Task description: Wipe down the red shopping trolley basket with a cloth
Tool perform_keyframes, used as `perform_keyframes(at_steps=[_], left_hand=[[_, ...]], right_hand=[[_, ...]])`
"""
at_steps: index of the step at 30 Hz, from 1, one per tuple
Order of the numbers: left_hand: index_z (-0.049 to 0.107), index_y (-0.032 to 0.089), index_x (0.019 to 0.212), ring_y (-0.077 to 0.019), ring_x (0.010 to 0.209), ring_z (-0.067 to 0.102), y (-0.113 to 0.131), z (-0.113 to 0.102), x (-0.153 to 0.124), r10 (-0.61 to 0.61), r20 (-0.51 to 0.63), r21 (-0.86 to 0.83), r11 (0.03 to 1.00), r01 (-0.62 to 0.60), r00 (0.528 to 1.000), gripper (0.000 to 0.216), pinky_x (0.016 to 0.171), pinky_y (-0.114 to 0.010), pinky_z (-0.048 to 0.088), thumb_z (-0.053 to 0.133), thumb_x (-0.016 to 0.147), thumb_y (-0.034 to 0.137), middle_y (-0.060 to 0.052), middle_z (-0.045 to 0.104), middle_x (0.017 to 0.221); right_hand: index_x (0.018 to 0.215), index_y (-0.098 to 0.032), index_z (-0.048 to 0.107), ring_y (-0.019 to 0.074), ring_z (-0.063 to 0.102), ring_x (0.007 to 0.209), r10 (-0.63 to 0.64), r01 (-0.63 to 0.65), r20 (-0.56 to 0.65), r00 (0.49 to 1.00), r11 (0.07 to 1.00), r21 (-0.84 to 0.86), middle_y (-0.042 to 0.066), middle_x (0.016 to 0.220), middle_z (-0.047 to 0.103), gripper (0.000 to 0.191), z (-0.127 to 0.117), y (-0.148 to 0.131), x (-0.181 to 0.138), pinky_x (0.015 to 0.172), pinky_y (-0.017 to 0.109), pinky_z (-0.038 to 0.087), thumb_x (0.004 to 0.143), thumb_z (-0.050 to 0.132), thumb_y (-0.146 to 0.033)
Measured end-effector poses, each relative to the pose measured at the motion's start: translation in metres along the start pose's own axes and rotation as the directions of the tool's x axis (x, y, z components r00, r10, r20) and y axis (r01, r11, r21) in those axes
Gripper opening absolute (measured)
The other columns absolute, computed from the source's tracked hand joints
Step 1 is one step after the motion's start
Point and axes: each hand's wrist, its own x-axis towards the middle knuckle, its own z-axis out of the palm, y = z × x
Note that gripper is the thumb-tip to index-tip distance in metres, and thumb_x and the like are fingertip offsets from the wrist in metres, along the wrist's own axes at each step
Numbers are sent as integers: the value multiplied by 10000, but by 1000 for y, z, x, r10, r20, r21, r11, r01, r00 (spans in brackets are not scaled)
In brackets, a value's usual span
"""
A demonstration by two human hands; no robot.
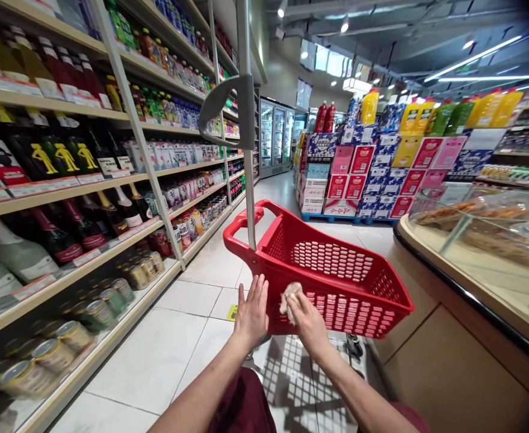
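A red plastic shopping basket cart (336, 288) with a slotted body stands in front of me, its metal pole (248, 192) rising to a grey handle (246, 111). My left hand (251, 313) lies flat with its fingers stretched, against or very near the basket's rear side. My right hand (308, 319) pinches a crumpled beige cloth (290, 302) and presses it on the basket's side, close to the slots. A caster wheel (354, 346) shows under the basket. Inside the basket, as far as it shows, I see no goods.
Shelves of bottles and cans (106, 240) line the left. At right stands a wooden counter (454, 361) with a clear display case (472, 216) of baked goods. Stacked drink cartons (349, 174) are ahead, with glass-door fridges (275, 135) farther back. White floor tiles (156, 355) lie below.
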Motion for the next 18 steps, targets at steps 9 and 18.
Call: perform_keyframes(at_steps=[9,18], left_hand=[[265,84,1340,-220,1339,120,44,6,19,145,16,-30,989,-145,989,644,1074,-486,104,404,715,142,-100,245,1434],[267,82,1338,-225,1342,97,85,10,43,247,3,-61,967,-247,969,635,1064,-509,127,411,723,153,-104,239,1436]], right_hand=[[1135,-199,555,202,505,1067,121,-117,41,992,990,-84,123,1170,527,444,-16,46,-44,812,318,479,805,310,-32],[1175,-148,529,213,493,1117,218,-215,1,976,962,-169,150,1296,444,487,-32,83,-75,789,297,494,767,315,9]])
